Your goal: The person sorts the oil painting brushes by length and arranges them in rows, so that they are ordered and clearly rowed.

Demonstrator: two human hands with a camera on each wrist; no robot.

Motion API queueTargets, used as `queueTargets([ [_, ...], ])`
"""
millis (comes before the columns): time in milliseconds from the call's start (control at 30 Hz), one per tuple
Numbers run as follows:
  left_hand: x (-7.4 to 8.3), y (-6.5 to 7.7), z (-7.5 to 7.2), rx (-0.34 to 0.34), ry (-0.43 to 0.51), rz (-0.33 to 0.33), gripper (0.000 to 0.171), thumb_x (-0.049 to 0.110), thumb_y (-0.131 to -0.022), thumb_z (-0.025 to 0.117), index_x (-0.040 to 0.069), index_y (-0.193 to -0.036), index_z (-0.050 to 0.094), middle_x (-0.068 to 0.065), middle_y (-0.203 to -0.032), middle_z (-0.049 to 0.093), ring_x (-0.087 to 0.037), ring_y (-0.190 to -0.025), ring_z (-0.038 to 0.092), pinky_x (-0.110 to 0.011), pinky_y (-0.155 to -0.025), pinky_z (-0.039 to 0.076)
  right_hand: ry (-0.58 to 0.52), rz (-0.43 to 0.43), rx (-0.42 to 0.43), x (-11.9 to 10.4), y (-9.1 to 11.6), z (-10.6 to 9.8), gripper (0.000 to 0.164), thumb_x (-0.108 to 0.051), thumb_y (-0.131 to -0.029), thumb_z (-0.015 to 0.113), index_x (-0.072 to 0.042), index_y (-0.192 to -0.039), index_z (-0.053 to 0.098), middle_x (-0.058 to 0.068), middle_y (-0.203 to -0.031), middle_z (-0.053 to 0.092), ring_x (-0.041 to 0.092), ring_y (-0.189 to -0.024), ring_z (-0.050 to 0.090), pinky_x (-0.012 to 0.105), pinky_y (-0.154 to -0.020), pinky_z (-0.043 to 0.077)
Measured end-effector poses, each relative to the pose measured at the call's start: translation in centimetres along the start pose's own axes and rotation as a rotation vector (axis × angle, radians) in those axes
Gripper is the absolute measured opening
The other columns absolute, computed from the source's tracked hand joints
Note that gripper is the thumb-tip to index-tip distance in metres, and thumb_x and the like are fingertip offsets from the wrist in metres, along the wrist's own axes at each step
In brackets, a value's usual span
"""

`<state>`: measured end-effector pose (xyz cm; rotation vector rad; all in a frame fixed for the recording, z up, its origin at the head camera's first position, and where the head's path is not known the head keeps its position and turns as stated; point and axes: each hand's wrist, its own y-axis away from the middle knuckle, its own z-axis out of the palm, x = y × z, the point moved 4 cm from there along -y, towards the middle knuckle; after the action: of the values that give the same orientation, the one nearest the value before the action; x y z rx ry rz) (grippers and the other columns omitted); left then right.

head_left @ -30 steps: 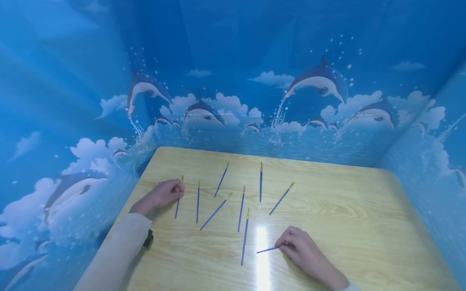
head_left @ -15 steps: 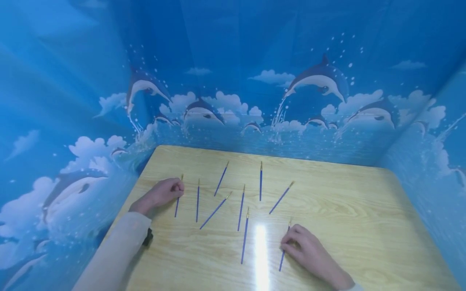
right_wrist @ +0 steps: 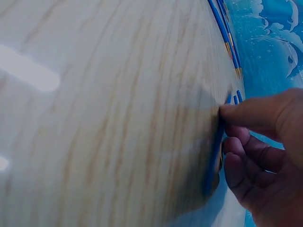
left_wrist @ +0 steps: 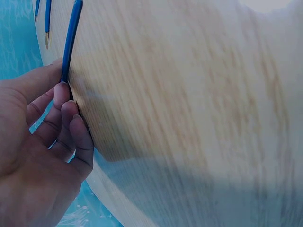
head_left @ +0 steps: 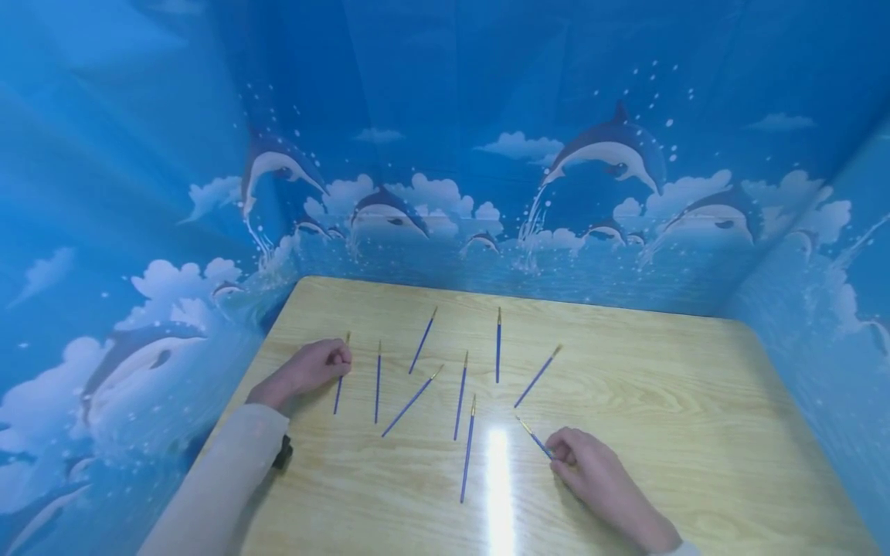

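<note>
Clearly, left hand [head_left: 310, 367] pinches paintbrush [left_wrist: 71, 40], middle hidden; right hand [head_left: 591, 472], second brush [head_left: 537, 440], partly hidden.

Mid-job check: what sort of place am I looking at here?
Probably an indoor booth set up for tabletop work. A wood-grain table fills the floor of the view, a dolphin-print backdrop encloses its far side and both flanks, and blue paintbrushes lie spread over it.

Glossy wood-grain tabletop [head_left: 681, 432], smooth shiny paintbrush handles [left_wrist: 71, 42], metallic-looking ferrules [head_left: 473, 411], matt cloth sleeve [head_left: 221, 471], lightly creased backdrop [head_left: 431, 85].
</note>
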<state>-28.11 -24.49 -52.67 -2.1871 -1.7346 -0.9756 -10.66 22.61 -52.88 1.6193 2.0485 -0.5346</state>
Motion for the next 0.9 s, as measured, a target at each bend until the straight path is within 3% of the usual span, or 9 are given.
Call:
queueTargets([
  [133,0.1,0.1,0.0,0.003,-0.007,0.008,0.004,0.015,-0.108,0.066,0.012,-0.110,0.067,-0.004,-0.103,0.067,-0.019,-0.096,0.062,-0.038,-0.087,0.053,0.026,-0.070,0.020,-0.2,0.2,-0.2,0.024,0.001,-0.091,0.080,-0.013,-0.109,0.076,-0.010,-0.096,0.071,0.002,-0.087,0.065,0.025,-0.079,0.060],
  [300,0.2,0.2,0.0,0.000,-0.011,-0.002,0.004,0.015,-0.108,0.066,0.012,-0.110,0.067,-0.004,-0.104,0.068,-0.019,-0.096,0.062,-0.039,-0.087,0.054,0.108,-0.256,0.104,-0.7,0.6,-0.3,0.027,0.002,-0.089,0.082,-0.021,-0.102,0.075,-0.017,-0.095,0.066,0.002,-0.088,0.061,0.026,-0.076,0.057],
  [400,0.3,0.2,0.0,-0.003,-0.009,-0.006,0.004,0.015,-0.108,0.066,0.012,-0.111,0.067,-0.005,-0.104,0.068,-0.019,-0.097,0.062,-0.039,-0.087,0.054,0.126,-0.321,0.152,-1.0,0.7,-0.4,0.031,0.003,-0.088,0.083,-0.021,-0.104,0.073,-0.017,-0.096,0.065,-0.001,-0.089,0.059,0.024,-0.076,0.057],
  [533,0.4,0.3,0.0,-0.005,-0.005,-0.006,0.005,0.015,-0.108,0.066,0.012,-0.111,0.067,-0.005,-0.105,0.068,-0.019,-0.097,0.063,-0.040,-0.087,0.055,0.058,-0.303,0.160,-1.4,0.3,-0.4,0.027,0.002,-0.093,0.079,-0.019,-0.107,0.071,-0.016,-0.100,0.066,-0.002,-0.093,0.062,0.026,-0.080,0.060],
  [767,0.2,0.1,-0.1,0.000,-0.010,-0.008,0.004,0.015,-0.108,0.066,0.012,-0.111,0.067,-0.005,-0.104,0.068,-0.020,-0.097,0.063,-0.039,-0.087,0.054,-0.249,-0.188,0.069,-2.5,-0.6,0.4,0.016,-0.003,-0.103,0.068,-0.010,-0.117,0.068,-0.004,-0.105,0.075,0.009,-0.094,0.070,0.025,-0.081,0.060],
  [900,0.1,0.1,-0.1,-0.003,-0.005,-0.012,0.005,0.015,-0.107,0.066,0.012,-0.111,0.067,-0.006,-0.104,0.067,-0.021,-0.097,0.063,-0.038,-0.086,0.054,-0.292,-0.176,0.019,-3.2,-0.9,1.5,0.018,-0.002,-0.104,0.066,-0.007,-0.122,0.067,0.001,-0.107,0.074,0.011,-0.092,0.070,0.024,-0.078,0.061],
])
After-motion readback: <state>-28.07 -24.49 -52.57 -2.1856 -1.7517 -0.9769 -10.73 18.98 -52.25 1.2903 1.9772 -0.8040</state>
